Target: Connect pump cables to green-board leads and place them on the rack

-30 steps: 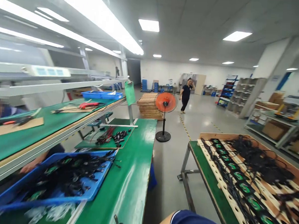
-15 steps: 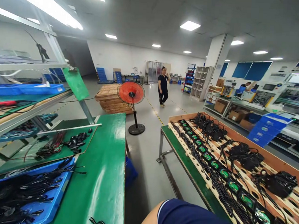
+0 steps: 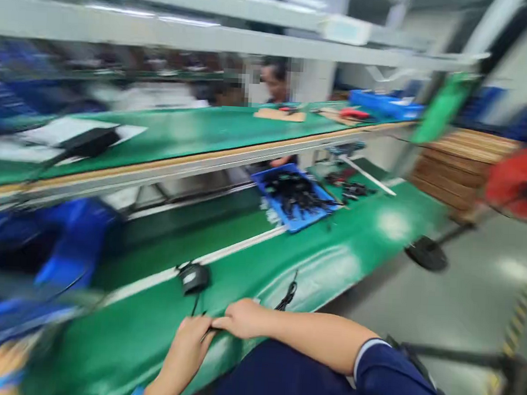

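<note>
My left hand [image 3: 192, 338] and my right hand [image 3: 242, 318] meet low over the green bench, fingers closed on a thin black cable [image 3: 209, 331]. From there the cable seems to run up to a dark boxy device [image 3: 194, 278] with a pale label, which sits on the bench just beyond my hands. Right of my right hand lies a coiled black cable [image 3: 288, 296]. Motion blur hides the exact spot each hand pinches.
Another person's hand [image 3: 1, 363] with a blue wristband shows at the bottom left, near blue bins [image 3: 78, 241]. A blue tray [image 3: 295, 225] of black cables stands farther along the bench. Above runs a green shelf [image 3: 183, 131]. A red fan [image 3: 518, 181] stands right.
My view has swung left from the aisle and the wooden rack of fans to the bench. Both my hands, out of view before, now show on the black cable.
</note>
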A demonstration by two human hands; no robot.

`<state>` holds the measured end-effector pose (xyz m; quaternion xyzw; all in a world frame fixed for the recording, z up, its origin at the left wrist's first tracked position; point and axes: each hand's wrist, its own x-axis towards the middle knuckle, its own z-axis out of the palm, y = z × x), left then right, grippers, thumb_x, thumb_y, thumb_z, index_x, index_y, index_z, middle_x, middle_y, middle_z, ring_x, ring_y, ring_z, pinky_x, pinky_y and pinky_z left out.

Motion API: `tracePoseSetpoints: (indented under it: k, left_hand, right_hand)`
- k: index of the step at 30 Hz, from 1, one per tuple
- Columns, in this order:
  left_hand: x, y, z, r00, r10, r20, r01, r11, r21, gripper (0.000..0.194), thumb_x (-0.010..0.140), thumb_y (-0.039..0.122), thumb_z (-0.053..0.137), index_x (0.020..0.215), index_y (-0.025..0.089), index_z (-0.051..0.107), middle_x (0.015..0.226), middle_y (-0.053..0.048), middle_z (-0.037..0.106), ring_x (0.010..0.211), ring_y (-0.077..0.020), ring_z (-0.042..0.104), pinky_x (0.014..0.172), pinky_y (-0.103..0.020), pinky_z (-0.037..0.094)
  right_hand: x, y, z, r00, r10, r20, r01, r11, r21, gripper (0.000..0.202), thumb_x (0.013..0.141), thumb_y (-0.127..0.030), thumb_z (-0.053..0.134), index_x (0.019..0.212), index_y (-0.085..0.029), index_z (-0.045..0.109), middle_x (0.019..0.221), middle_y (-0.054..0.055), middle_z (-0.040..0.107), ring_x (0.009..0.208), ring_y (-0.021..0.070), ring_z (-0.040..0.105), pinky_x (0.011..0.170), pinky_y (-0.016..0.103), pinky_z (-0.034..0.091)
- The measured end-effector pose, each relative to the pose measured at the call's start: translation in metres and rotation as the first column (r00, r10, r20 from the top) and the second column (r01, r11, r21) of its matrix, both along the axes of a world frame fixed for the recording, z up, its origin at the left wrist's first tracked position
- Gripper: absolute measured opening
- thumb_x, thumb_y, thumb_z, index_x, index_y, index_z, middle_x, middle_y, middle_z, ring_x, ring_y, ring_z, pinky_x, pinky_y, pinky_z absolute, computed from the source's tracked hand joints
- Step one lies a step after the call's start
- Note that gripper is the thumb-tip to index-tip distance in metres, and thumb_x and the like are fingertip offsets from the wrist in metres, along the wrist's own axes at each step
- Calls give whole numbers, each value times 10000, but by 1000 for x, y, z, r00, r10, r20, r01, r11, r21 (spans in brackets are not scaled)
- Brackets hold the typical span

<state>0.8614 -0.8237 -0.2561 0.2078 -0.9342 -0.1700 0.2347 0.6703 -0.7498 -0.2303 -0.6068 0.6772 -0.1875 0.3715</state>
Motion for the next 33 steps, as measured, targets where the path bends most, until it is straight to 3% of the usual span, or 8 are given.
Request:
tracePoseSetpoints:
  k: [3, 7, 12, 17, 22, 26, 31, 33]
  left_hand:
    - [4, 21, -1, 970, 229, 74, -229, 973, -12, 171, 910, 120, 521, 869, 174, 677, 770, -23, 676, 736, -173, 625, 712, -313, 448]
    - [1, 33, -6, 943, 323, 86, -322, 946, -23, 146, 901, 82, 543, 915, 159, 666, 819, -32, 682, 799, -173, 608, 756, -320, 406]
    - [10, 49, -11, 916, 395, 63, -394, 919, -35, 146, 939, 114, 528, 839, 148, 628, 751, -22, 619, 754, -175, 546, 717, -324, 355]
    - [8, 52, -13, 917, 397, 41, -393, 916, -80, 274, 990, 149, 459, 736, 149, 563, 687, -16, 540, 699, -168, 462, 688, -322, 325]
    - [-10, 51, -14, 839, 541, 58, -538, 841, -64, 270, 996, 178, 467, 741, 149, 550, 683, -17, 523, 707, -170, 450, 705, -327, 337]
    - [-28, 47, -13, 794, 606, 56, -601, 795, -77, 250, 1001, 168, 461, 785, 142, 584, 708, -26, 573, 725, -167, 477, 701, -323, 344]
    - [-47, 42, -15, 733, 668, 125, -673, 740, -7, 263, 1025, 194, 414, 904, 133, 639, 849, -62, 672, 836, -175, 550, 759, -340, 387]
    - [-52, 39, -19, 700, 692, 176, -707, 707, 34, 285, 1034, 211, 391, 939, 133, 649, 899, -73, 687, 869, -179, 566, 774, -349, 394]
  right_hand:
    - [7, -17, -14, 977, 213, -20, -213, 977, 29, 271, 863, -396, 717, 941, -139, 679, 892, 88, 695, 809, 202, 610, 652, 272, 383]
    - [0, -27, -25, 904, 417, 90, -422, 905, 51, 343, 960, -362, 569, 690, -149, 584, 678, 16, 596, 647, 130, 487, 584, 255, 270]
    - [4, -25, -33, 924, 336, 182, -332, 942, -54, 217, 821, -329, 708, 836, -172, 559, 687, -34, 552, 635, 121, 459, 613, 237, 312]
    - [3, -36, -41, 867, 435, 244, -461, 885, 60, 486, 1014, -461, 352, 677, -170, 547, 611, 12, 537, 609, 142, 473, 623, 268, 350]
    - [-10, -58, -43, 833, 496, 243, -500, 865, -53, 415, 857, -583, 628, 856, -171, 578, 730, 10, 594, 660, 144, 502, 653, 269, 376]
    - [-25, -83, -45, 720, 580, 381, -637, 770, 34, 502, 933, -615, 472, 742, -163, 574, 621, 1, 515, 599, 131, 447, 610, 268, 345]
    - [-39, -114, -51, 584, 437, 684, -782, 529, 330, 605, 896, -723, 416, 773, -153, 579, 492, -39, 415, 456, 103, 341, 480, 249, 268]
    - [-41, -123, -53, 609, 480, 631, -756, 591, 280, 538, 886, -673, 474, 776, -155, 570, 552, -20, 478, 495, 106, 386, 502, 248, 297]
